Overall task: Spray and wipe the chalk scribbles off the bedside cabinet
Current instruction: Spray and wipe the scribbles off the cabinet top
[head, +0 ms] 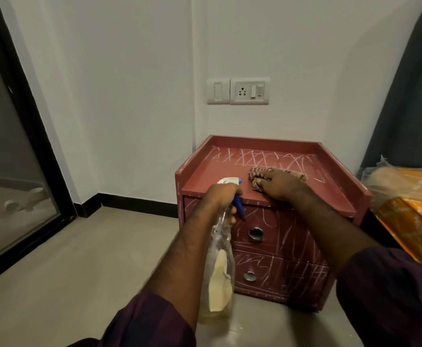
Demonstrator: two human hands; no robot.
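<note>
— Where does the bedside cabinet (pixel 199 177) stand?

— At 4 o'clock in the frame, against the white wall (pixel 129 96). Both drawers (pixel 290 236) are closed, with chalk scribbles (pixel 267 159) across top and fronts.

— And the hands?

— The left hand (pixel 223 194) grips a clear spray bottle (pixel 218 271) by the neck, a yellowish tint near its base. At its 3 o'clock, the right hand (pixel 280 184) lies flat, pressing a checked cloth (pixel 254 176) onto the top.
</note>
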